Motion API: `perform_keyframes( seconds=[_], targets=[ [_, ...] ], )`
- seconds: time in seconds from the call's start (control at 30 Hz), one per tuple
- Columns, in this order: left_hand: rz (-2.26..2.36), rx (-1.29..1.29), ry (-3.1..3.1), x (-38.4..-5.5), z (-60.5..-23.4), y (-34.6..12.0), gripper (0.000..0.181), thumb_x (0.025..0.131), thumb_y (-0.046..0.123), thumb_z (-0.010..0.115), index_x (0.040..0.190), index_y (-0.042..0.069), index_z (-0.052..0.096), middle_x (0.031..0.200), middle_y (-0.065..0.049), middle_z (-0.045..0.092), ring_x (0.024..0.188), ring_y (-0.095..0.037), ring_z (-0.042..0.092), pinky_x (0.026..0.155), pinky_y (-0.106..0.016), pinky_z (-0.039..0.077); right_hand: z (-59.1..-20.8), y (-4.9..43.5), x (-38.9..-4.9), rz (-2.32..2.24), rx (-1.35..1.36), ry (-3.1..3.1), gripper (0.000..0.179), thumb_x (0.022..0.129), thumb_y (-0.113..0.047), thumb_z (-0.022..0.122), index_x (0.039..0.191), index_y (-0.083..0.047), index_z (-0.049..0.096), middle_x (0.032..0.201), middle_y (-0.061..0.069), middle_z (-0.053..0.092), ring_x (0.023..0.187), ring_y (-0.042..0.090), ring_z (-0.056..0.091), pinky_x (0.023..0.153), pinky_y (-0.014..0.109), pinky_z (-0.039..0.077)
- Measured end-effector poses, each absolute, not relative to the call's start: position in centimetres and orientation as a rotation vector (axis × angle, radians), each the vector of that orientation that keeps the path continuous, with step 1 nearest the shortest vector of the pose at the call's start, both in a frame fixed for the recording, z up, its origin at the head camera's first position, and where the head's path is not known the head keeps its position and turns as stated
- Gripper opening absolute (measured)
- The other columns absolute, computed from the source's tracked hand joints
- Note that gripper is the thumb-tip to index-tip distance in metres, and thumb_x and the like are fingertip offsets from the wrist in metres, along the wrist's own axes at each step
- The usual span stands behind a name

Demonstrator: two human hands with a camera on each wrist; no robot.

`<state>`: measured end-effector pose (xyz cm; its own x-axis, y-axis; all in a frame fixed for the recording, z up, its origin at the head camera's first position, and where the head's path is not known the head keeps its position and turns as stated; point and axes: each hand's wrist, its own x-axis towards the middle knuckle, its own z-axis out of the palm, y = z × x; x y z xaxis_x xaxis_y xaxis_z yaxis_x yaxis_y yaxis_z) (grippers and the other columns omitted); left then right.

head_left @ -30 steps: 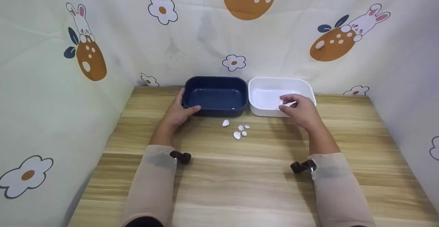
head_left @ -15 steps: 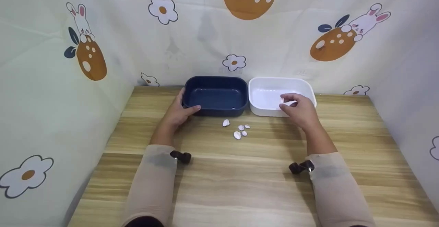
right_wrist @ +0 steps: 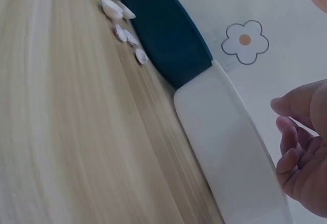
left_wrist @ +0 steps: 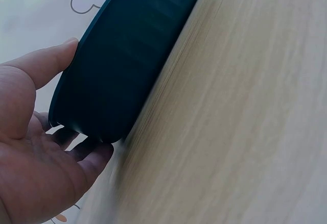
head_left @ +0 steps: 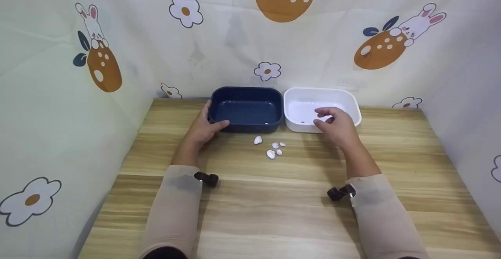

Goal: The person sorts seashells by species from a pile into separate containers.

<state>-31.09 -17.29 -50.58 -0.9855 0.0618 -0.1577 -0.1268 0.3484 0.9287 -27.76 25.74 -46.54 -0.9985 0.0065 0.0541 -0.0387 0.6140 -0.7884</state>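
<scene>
My left hand grips the left end of a dark blue plastic bin, thumb at the front rim and fingers around the side. In the left wrist view, its thumb and fingertips touch the bin's end wall. Over the front rim of a white bin hovers my right hand, thumb and index finger apart with nothing between them. Several small white seashells lie on the table before the bins, one larger shell slightly apart. A tiny pale speck shows inside the dark bin, a small dark spot inside the white one.
Both bins stand side by side against the patterned back cloth on a wooden table. Cloth walls also close off the left and right sides. A small black camera mount sits on each sleeved wrist.
The small white shell that was pinched in my right hand is gone from its fingers, which have spread over the white bin. That hand has shifted slightly left. My left hand stays put.
</scene>
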Motion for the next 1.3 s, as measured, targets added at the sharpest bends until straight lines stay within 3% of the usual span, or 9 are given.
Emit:
perform_keyframes(
  seconds=[0.43,0.97,1.3],
  targets=[
    [1.733,-0.059,2.427,-31.1,-50.6,-17.2,0.113,0.091,0.031,0.085,0.174,0.024,0.010,0.183,-0.007,0.010,0.170,-0.029,0.006,0.139,-0.048,0.007,-47.2,22.1,-26.5,1.403,0.203,-2.805,0.033,0.094,-0.014,0.077,0.126,-0.006,0.076,0.115,0.014,0.074,0.093,0.017,0.060,0.079,0.020,0.049],
    [1.713,-0.075,2.420,-31.2,-50.5,-17.2,0.113,0.092,0.034,0.085,0.174,0.026,0.008,0.183,-0.007,0.009,0.170,-0.030,0.006,0.139,-0.050,0.008,-50.2,19.2,-26.0,1.565,0.386,-2.883,0.034,0.094,-0.010,0.078,0.126,0.000,0.074,0.121,0.018,0.076,0.091,0.018,0.067,0.075,0.023,0.056],
    [1.707,-0.063,2.445,-31.2,-50.7,-17.2,0.111,0.093,0.033,0.084,0.174,0.023,0.009,0.183,-0.009,0.011,0.170,-0.031,0.008,0.139,-0.051,0.008,-51.7,19.2,-26.7,1.531,0.428,-2.911,0.030,0.093,-0.010,0.079,0.121,-0.002,0.076,0.120,0.016,0.077,0.108,0.025,0.069,0.093,0.031,0.055]
  ],
)
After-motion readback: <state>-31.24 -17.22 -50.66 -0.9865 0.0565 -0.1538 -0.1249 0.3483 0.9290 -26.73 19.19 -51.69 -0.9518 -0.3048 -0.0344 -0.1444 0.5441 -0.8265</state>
